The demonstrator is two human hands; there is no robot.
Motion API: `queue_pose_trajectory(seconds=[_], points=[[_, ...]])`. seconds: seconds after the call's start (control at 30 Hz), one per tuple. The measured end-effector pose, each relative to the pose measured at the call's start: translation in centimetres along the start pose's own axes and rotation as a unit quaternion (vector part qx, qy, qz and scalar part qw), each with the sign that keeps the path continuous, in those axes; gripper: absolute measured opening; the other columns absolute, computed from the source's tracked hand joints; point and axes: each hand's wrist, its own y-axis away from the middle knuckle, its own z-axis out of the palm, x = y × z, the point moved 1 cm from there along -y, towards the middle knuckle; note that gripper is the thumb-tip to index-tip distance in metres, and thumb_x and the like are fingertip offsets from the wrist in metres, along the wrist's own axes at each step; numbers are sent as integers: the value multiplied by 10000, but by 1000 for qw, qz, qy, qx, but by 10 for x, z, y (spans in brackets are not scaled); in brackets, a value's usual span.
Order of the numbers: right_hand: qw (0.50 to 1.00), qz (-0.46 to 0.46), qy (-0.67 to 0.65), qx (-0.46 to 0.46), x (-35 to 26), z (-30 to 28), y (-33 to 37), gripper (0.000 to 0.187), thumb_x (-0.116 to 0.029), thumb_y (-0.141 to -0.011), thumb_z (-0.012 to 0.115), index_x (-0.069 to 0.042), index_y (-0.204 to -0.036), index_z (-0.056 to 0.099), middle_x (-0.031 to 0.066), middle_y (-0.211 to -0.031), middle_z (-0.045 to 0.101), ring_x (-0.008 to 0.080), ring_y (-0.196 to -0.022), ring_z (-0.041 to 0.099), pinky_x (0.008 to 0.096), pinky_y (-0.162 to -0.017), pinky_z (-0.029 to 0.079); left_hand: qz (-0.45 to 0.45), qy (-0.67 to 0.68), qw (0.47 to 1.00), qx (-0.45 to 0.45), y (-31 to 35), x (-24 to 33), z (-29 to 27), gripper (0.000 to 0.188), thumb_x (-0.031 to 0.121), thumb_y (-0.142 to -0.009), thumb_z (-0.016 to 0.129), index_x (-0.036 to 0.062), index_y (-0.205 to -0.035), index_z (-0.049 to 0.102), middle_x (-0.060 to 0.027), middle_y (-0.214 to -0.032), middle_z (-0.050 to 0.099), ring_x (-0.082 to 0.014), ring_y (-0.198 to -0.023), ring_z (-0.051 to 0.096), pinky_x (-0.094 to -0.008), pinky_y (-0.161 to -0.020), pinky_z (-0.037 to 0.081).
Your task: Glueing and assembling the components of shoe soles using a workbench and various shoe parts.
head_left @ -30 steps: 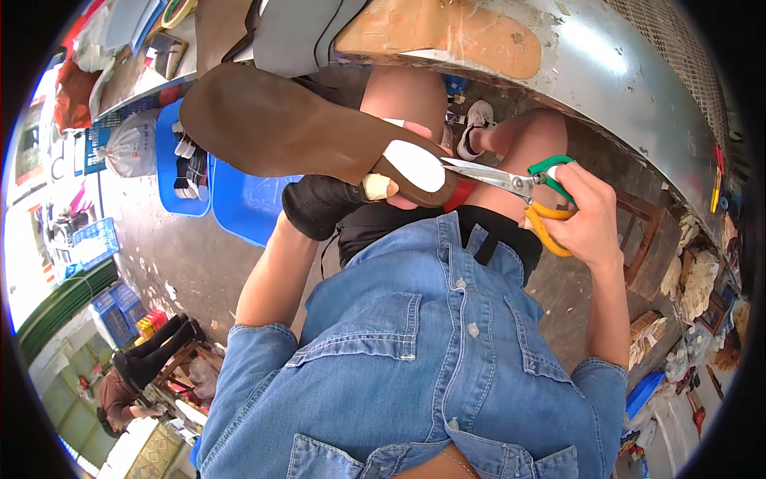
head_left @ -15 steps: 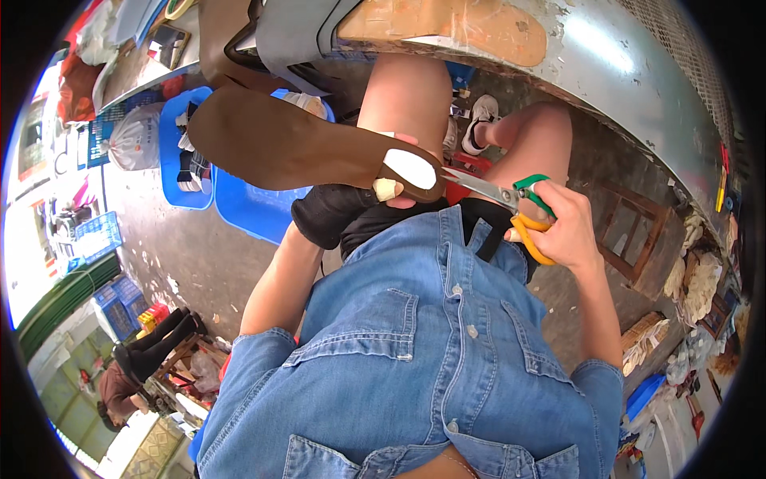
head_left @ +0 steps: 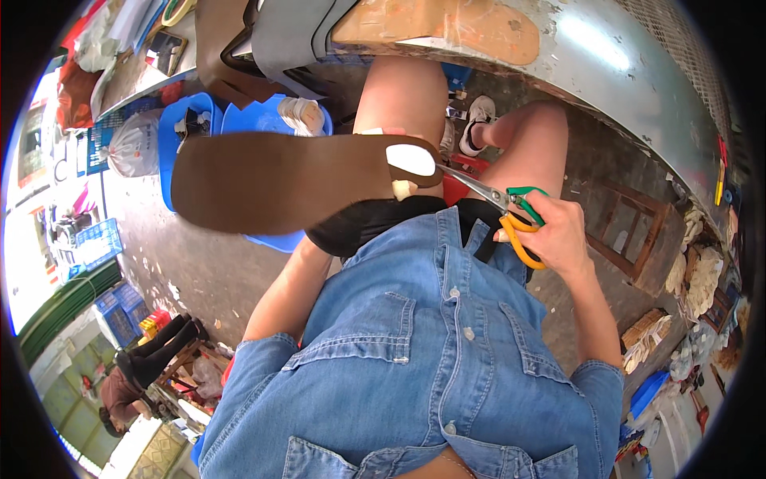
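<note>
Right hand [head_left: 556, 233] of the wearer: closed around the green and yellow handles of the scissors [head_left: 499, 197], whose blades point left and slightly up. Blade tips lie at the narrow end of the brown sole [head_left: 279, 180]; whether they touch its edge cannot be determined.

Left hand [head_left: 404, 190]: gripping the sole near that same narrow end, thumb on the face along the near edge, a fingertip showing beyond the far edge. Thumb is wrapped in pale tape; the rest of this hand is hidden behind the sole.

Sole is held in the air in front of the body, above the lap, its broad end to the left and its face turned up toward the camera. A white oval patch [head_left: 411, 160] sits on the narrow end, between thumb and far edge.

Beyond the knees stands a grey metal worktop [head_left: 598, 88], worn along its edge. A tan board [head_left: 495, 36] lies on it, with grey sheets [head_left: 295, 36] to the left, overhanging the front. A blue tub [head_left: 275, 242] is partly covered by the sole. To the right, on the floor [head_left: 570, 299], rests a wooden frame [head_left: 661, 239].
</note>
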Motion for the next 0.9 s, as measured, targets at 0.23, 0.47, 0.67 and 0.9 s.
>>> queue_pose_trajectory(seconds=[0.23, 0.47, 0.67, 0.9], points=[[999, 10, -35, 39, -7, 8, 4, 474, -262, -548, 855, -12, -851, 589, 128, -739, 594, 295, -629, 574, 324, -567, 450, 108, -74, 991, 10, -10, -5, 2, 648, 31, -696, 758, 0, -1254, 430, -101, -1110, 580, -158, -981, 599, -274, -819, 511], [998, 24, 11, 52, -16, 11, 4, 500, -315, -520, 862, -26, -838, 606, 125, -697, 583, 290, -582, 565, 333, -536, 447, -32, -295, 955, -11, -15, 12, 3, 649, 20, -688, 754, 20, -1252, 432, -77, -1113, 578, -147, -1004, 585, -269, -824, 502], [992, 44, -26, 116, -9, -27, -11, 320, -194, -637, 794, -45, -851, 610, 113, -623, 562, 222, -523, 547, 336, -510, 436, -135, 304, 943, 6, -15, 14, 7, 725, 153, -701, 779, 2, -1303, 405, -114, -1227, 542, -198, -1089, 550, -314, -910, 465], [943, 88, 228, 224, 82, -144, -80, 359, -254, -752, 693, 29, -942, 581, 176, -771, 608, 375, -704, 579, 391, -654, 454, -15, 98, 941, -323, -52, 39, 53, 912, 347, -677, 793, -20, -1368, 325, -142, -1245, 537, -222, -1114, 542, -342, -955, 423]])
